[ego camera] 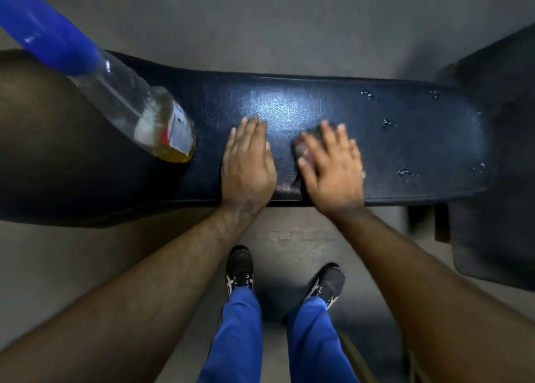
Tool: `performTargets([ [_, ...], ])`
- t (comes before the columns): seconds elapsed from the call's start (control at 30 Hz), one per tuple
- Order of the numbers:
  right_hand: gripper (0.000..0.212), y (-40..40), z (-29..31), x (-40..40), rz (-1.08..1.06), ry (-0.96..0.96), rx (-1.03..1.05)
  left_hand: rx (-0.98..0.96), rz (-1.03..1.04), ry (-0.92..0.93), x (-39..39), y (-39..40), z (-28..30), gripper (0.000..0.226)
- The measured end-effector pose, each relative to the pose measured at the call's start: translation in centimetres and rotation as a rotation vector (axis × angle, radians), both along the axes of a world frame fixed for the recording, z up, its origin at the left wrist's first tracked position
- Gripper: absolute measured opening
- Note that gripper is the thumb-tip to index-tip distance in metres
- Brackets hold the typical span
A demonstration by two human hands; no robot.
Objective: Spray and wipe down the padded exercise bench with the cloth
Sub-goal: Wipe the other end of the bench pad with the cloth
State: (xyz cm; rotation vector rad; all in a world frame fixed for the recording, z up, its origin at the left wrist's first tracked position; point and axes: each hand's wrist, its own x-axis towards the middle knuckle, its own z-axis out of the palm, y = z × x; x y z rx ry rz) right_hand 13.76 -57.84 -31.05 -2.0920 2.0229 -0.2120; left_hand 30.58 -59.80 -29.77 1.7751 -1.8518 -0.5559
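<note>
The dark blue padded bench [405, 151] runs left to right in front of me, with small tears in its cover at the right end. My left hand [247, 165] lies flat and empty on the padding near the middle. My right hand [333, 168] presses down flat on a small grey cloth [301, 148]; only the cloth's left edge shows under the fingers. A clear spray bottle [144, 116] with a blue head and a little yellow liquid stands on the bench to the left of both hands.
Grey floor lies in front of and behind the bench. A dark padded piece [498, 180] of equipment adjoins the bench's right end. My feet in black shoes [240, 269] stand close to the bench's near edge.
</note>
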Motion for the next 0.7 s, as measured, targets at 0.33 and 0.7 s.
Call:
performTargets([
  [0.33,0.057,-4.0,-0.3,-2.9,-0.157,0.024,-0.001,-0.005,-0.022,-0.032,-1.9,-3.1,-1.0,0.043],
  [0.7,0.059,-10.8,0.4,-0.2,-0.161,0.03,0.085,-0.012,-0.069,-0.431,-2.5,-3.3,-1.9,0.055],
])
